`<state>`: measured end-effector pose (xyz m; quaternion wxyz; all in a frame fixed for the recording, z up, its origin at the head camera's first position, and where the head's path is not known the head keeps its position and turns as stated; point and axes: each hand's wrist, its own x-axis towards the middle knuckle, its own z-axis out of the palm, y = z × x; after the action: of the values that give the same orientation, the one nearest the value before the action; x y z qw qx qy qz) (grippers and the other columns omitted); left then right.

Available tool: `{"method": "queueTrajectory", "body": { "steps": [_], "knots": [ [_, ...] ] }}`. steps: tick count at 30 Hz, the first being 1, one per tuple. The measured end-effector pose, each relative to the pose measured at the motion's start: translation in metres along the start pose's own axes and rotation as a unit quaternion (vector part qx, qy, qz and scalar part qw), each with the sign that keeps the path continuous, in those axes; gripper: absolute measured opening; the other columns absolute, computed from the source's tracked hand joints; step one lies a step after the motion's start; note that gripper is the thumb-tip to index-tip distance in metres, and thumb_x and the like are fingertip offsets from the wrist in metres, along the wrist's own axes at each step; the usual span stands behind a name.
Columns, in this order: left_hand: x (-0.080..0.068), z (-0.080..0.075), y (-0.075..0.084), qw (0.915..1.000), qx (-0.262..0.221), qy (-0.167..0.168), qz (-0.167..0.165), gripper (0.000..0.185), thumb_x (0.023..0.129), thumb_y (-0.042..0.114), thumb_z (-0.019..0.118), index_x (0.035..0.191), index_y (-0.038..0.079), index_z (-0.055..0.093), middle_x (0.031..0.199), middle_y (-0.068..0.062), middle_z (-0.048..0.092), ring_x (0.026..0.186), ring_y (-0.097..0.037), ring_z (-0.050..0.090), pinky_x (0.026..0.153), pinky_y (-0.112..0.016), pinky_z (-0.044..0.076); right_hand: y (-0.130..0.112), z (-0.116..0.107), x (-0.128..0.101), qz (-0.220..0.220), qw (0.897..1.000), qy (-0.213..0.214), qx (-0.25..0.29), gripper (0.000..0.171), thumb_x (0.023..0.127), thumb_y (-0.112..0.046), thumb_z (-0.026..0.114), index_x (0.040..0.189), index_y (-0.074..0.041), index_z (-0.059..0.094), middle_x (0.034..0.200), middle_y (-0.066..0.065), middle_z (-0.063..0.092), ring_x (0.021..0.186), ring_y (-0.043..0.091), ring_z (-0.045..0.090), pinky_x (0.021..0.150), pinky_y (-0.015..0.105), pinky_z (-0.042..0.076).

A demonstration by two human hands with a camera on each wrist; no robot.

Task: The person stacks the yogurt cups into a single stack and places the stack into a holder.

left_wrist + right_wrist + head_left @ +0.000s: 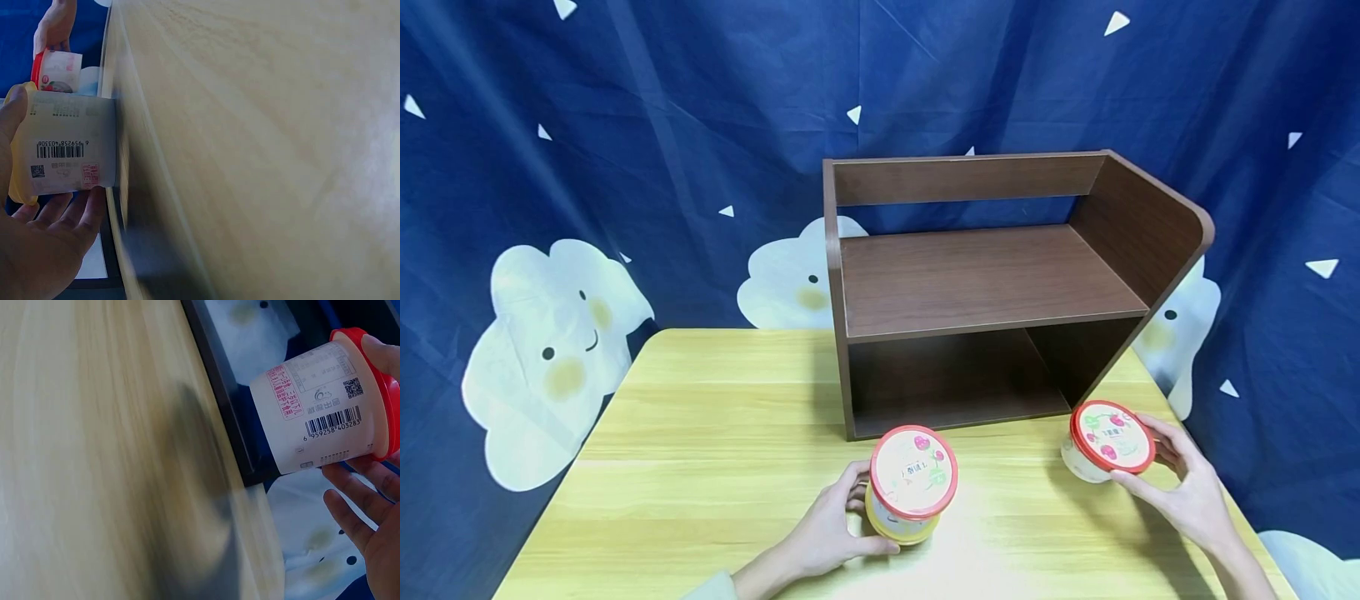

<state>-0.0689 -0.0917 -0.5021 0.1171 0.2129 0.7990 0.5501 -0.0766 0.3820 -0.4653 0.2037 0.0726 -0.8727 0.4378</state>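
Your left grip (pixel 823 529) spans the yellow-lidded cup (pixel 65 140), low at the tabletop (pixel 715 433), and a red-lidded cup (pixel 913 471) seems stacked on it; better keep both upright, as the upper one may slide. Your right grip (pixel 1191 492), opened only cup-wide, pinches another red-lidded cup (pixel 1112 442), raised near the shelf (pixel 992 279); hold it level, with gentle pressure.

A person with two bare hands and slim fingers (pixel 348 517). Behind the left hand (pixel 823 533) comes a bare, narrow wrist (pixel 762 577), then the edge of a plain, pale grey-green sleeve (pixel 712 587). Beyond the right hand (pixel 1193 496) shows a slim, bare forearm (pixel 1240 570).
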Motion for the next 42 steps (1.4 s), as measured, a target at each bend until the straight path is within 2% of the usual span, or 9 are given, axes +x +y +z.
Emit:
{"method": "queueTrajectory", "body": {
  "steps": [7,15,22,35,42],
  "knots": [
    [0.000,0.000,-0.001,1.0000,0.001,-0.001,0.002,0.088,0.066,0.038,0.088,0.138,0.034,0.037,0.129,0.005,0.059,0.103,-0.005,0.061,0.089,-0.023,0.053,-0.009,0.004,0.002,-0.031,0.999,0.006,0.019,0.091,0.051,0.017,0.085,0.134,0.002,0.051,0.122,-0.015,0.061,0.105,-0.008,0.059,0.086,0.003,0.043],
    [0.000,0.001,-0.001,1.0000,-0.001,-0.002,0.001,0.087,0.067,0.040,0.088,0.138,0.034,0.037,0.129,0.005,0.059,0.103,-0.005,0.061,0.089,-0.023,0.053,-0.025,0.009,0.007,-0.030,0.999,-0.014,0.003,0.090,0.054,0.012,0.087,0.135,-0.002,0.051,0.122,-0.021,0.059,0.105,-0.010,0.057,0.087,0.002,0.042],
    [0.000,0.000,-0.002,1.0000,0.000,-0.004,-0.001,0.087,0.067,0.043,0.087,0.138,0.034,0.037,0.129,0.006,0.060,0.103,-0.005,0.061,0.089,-0.023,0.053,-0.041,0.013,0.012,-0.041,0.999,-0.021,0.013,0.091,0.053,0.011,0.087,0.135,-0.003,0.051,0.124,-0.019,0.060,0.105,-0.008,0.058,0.088,0.003,0.042],
    [0.000,-0.001,0.000,1.0000,0.001,-0.003,0.001,0.087,0.067,0.040,0.088,0.137,0.034,0.037,0.129,0.006,0.059,0.104,-0.005,0.060,0.088,-0.022,0.053,-0.060,0.022,0.021,-0.062,0.996,-0.053,0.038,0.095,0.050,0.012,0.088,0.136,-0.002,0.050,0.126,-0.017,0.059,0.106,-0.005,0.058,0.091,0.005,0.044],
    [0.001,-0.002,0.001,1.0000,0.001,-0.004,-0.001,0.086,0.067,0.039,0.088,0.136,0.034,0.037,0.128,0.007,0.060,0.103,-0.006,0.060,0.088,-0.022,0.053,-0.067,0.027,0.032,-0.151,0.986,-0.042,0.054,0.099,0.041,0.017,0.088,0.132,0.008,0.050,0.129,0.001,0.061,0.108,0.000,0.060,0.091,0.007,0.045]
  ]
}}
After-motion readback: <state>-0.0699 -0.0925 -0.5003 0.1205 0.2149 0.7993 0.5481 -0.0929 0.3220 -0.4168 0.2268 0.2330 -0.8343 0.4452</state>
